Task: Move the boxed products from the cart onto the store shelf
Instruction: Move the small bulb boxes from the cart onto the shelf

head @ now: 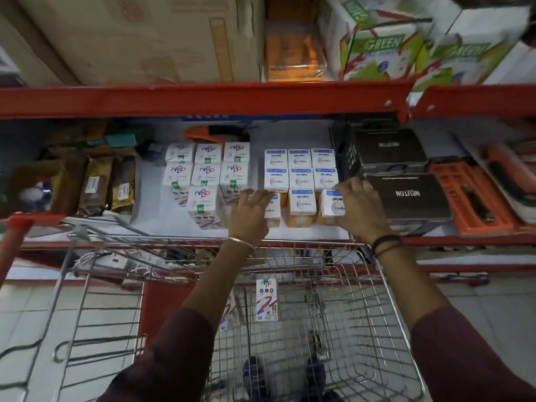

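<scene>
**Squaring up the front row of Wipro boxes on the shelf**

Pressing in from both sides: left hand [251,211] is flat against the left end of the near row of white-and-orange Wipro Garnet boxes [301,207], fingers loosely curled over the leftmost box, holding it against its neighbour rather than lifting it. Right hand [361,206] cups the rightmost box [333,206], which sits tilted and out of line with the other two; fingers wrapped over its far top edge, so hand is closed on that box.

Doing it well, as I judge it: straighten the tilted right box first, then push both ends inward together so the three close up under the two rows behind. Keep pressure low on the box bodies; thin cartons will likely dent or tip if squeezed at the top. Watch the black Nelton box [406,195] just beside the right hand, little room there.

Task things: Wipro stack sits centre-right on the white shelf [162,210], in three rows, near row touching both hands. Second stack of white boxes [203,181] stands just left, apart from the left hand. Cart [290,248] is directly below the wrists, nearly empty; one printed box [266,300] left in the basket, well below and near of both hands, possibly another beside it, too blurred to tell.
</scene>
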